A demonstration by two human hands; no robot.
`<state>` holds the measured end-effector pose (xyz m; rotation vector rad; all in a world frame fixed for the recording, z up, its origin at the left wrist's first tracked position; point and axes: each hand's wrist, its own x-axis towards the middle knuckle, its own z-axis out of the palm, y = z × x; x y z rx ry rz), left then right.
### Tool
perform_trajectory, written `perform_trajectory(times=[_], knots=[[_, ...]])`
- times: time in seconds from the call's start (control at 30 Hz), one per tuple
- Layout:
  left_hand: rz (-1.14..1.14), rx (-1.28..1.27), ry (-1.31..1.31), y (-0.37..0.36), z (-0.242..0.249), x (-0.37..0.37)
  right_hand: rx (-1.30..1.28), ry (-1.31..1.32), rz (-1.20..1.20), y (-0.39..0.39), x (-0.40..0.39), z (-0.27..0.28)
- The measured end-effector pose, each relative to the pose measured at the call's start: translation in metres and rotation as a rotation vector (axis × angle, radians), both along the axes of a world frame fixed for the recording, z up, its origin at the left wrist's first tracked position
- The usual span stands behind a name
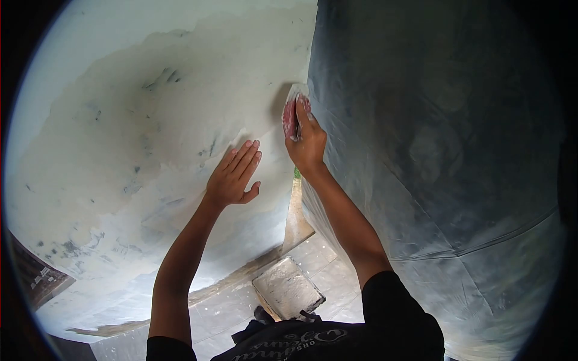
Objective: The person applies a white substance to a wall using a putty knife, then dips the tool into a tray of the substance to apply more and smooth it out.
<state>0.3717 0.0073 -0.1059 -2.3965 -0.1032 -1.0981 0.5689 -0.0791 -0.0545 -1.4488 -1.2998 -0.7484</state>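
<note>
My right hand grips a red sanding block coated in white dust. The block rests at the right edge of a large pale surface, beside the plastic sheet. This surface is patched with off-white filler and marked with dark scuffs. Lower and to the left, my left hand lies on the same surface, its fingers straight and the thumb held apart. Nothing is in that hand. The fingers of my right hand partly cover the block.
Translucent plastic sheeting hangs along the whole right side. Below, on a tiled floor, lies a square tray with whitish material in it. A dark patterned object shows at the lower left.
</note>
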Motion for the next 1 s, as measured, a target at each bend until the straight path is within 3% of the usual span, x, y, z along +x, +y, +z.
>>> perform_trajectory(times=[0.07,0.23,0.33,0.37,0.43,0.53,0.6,0.7,0.83,0.87,0.9,1.0], knots=[[0.006,0.003,-0.002,0.002,0.000,-0.001,-0.039,0.019,-0.045,0.011,-0.007,0.008],[-0.027,-0.012,-0.037,0.006,-0.005,-0.003,-0.145,-0.150,-0.001,0.022,-0.021,-0.060],[-0.043,-0.016,-0.053,0.008,-0.008,-0.001,-0.204,-0.044,0.186,-0.006,-0.027,-0.087],[-0.040,-0.015,-0.058,0.009,-0.006,-0.001,-0.204,-0.050,0.189,-0.003,-0.022,-0.083],[-0.046,0.013,-0.055,0.008,-0.007,-0.001,0.084,-0.046,0.166,-0.001,-0.019,-0.053],[-0.037,0.030,-0.067,0.010,-0.010,-0.001,0.080,0.003,0.024,0.010,-0.025,0.004],[-0.050,0.045,-0.103,0.014,-0.013,-0.001,-0.137,-0.030,-0.078,0.024,-0.032,0.015],[-0.057,0.054,-0.145,0.016,-0.017,-0.002,-0.159,-0.186,-0.030,0.021,-0.044,-0.030],[-0.054,0.052,-0.149,0.014,-0.017,-0.001,-0.242,-0.125,0.130,-0.010,-0.027,-0.102],[-0.055,0.051,-0.151,0.014,-0.015,-0.001,-0.223,-0.082,0.131,-0.014,-0.019,-0.105],[-0.044,0.053,-0.123,0.013,-0.014,0.000,-0.017,-0.119,0.106,-0.007,-0.007,-0.103],[-0.030,0.058,-0.076,0.009,-0.011,0.000,0.013,-0.031,0.007,-0.009,0.008,-0.042]])
